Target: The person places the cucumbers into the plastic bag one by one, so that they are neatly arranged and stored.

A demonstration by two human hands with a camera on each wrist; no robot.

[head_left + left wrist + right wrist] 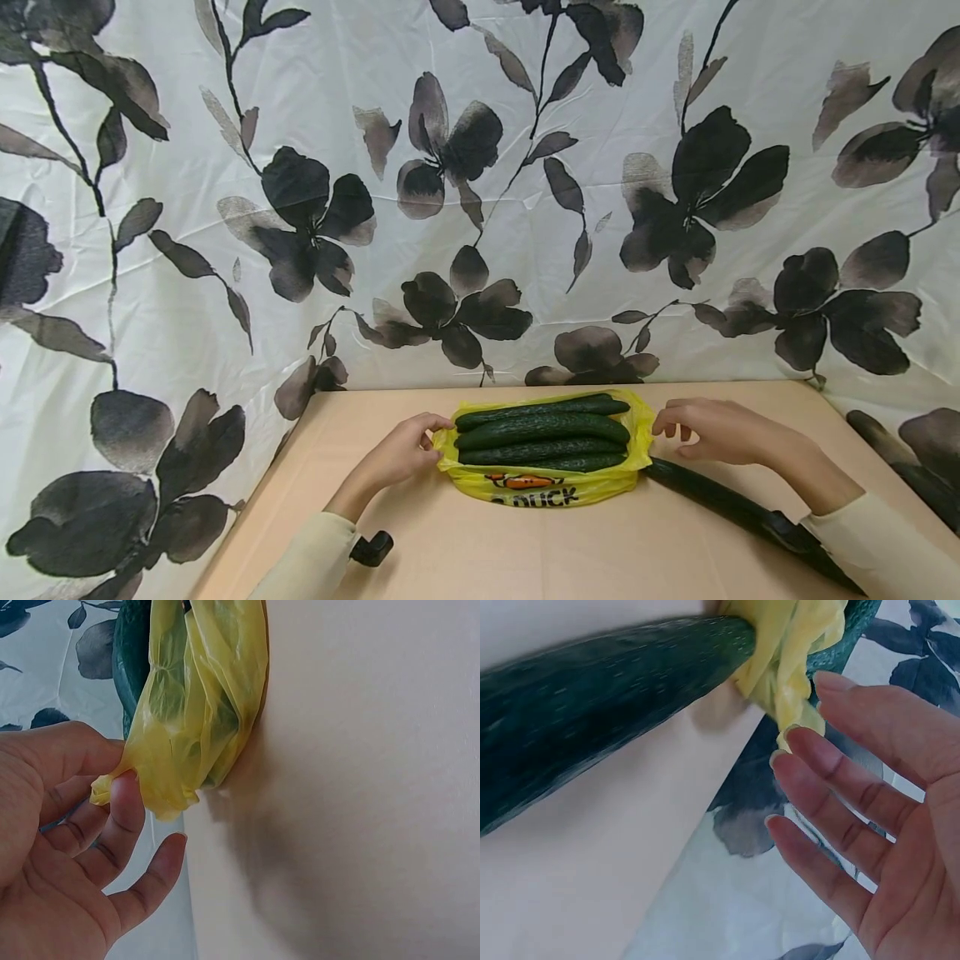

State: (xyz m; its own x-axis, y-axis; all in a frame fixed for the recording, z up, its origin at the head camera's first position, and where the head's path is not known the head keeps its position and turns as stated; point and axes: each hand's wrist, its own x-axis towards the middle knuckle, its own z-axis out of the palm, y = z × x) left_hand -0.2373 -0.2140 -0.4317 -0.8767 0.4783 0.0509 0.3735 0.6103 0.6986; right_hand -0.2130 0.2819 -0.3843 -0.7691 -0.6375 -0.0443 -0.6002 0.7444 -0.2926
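Observation:
A yellow plastic bag [540, 487] with black lettering and an orange print lies in the middle of the table, its mouth spread. Several dark green cucumbers [543, 429] lie lengthwise inside it. At the bag's left end my left hand [401, 454] grips a gathered corner of the plastic between its fingers, its lowest digit held away from it. Over at the right end, my right hand [723, 429] has loosely bent, spread fingers, with fingertips [806, 739] right at the bag's edge. One more cucumber [712, 492] lies outside, its tip against the bag, running under my right wrist.
The bag rests on a light tan table [525, 550]. Behind it hangs a white cloth [562, 250] with dark floral prints, coming down to the table's back edge. A small black device [372, 548] sits at my left wrist.

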